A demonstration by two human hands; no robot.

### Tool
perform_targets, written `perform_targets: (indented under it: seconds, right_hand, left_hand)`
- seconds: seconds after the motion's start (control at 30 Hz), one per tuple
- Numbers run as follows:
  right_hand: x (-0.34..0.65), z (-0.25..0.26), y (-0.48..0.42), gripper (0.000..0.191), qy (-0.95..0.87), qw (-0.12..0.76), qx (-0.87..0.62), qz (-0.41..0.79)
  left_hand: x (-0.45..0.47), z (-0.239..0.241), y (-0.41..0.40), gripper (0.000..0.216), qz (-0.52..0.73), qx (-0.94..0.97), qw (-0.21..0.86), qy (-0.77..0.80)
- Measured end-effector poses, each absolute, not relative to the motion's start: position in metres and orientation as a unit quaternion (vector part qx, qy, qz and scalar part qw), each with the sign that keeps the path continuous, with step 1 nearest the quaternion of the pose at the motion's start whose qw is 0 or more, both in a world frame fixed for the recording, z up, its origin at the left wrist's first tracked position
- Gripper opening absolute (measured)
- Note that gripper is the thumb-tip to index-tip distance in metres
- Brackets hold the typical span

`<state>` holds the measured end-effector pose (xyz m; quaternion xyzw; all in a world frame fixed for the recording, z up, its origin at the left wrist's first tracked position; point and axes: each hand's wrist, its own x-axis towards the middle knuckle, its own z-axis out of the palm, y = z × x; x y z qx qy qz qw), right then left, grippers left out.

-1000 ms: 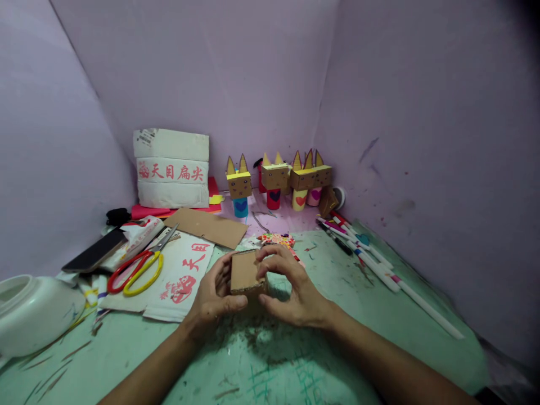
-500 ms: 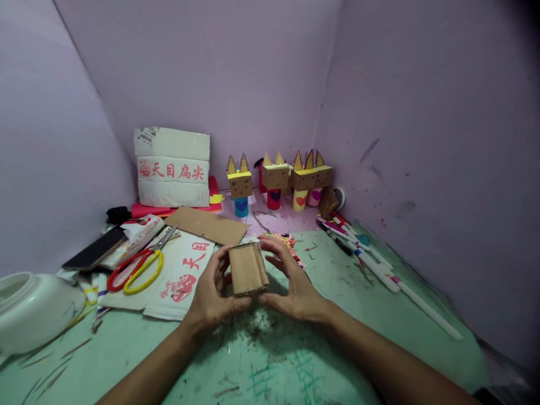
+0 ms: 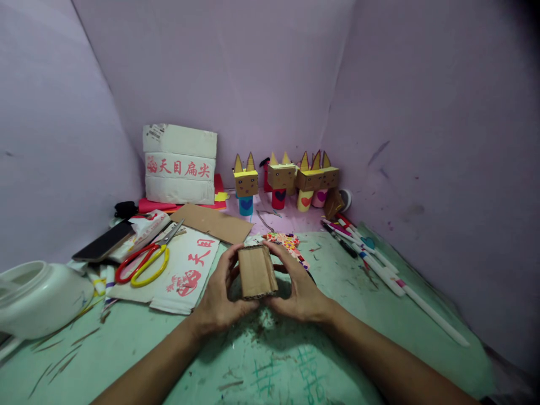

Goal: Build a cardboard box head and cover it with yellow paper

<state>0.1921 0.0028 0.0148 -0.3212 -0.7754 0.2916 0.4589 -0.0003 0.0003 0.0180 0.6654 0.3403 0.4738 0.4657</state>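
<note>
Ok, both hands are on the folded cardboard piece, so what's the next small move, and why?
Probably squeeze the cardboard piece gently from both sides to square up its folds. The left hand and right hand grip its opposite edges, a crease runs down its face, and its corrugated end points toward the camera.

I note the box [image 3: 257, 273] is matt, ribbed brown cardboard; left of it, scissors [image 3: 157, 253] have glossy plastic handles.

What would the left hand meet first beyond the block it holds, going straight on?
Likely the cardboard sheet lying flat behind the block; depth is unclear.
</note>
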Motion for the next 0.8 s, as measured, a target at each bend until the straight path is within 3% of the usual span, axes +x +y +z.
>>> perform_targets:
  seconds: [0.8]
  right_hand:
    - [0.193, 0.01, -0.0046, 0.086, -0.76, 0.488, -0.305, 0.301]
  left_hand:
    - [-0.003, 0.0116, -0.0071, 0.079, 0.489, 0.747, 0.341, 0.294]
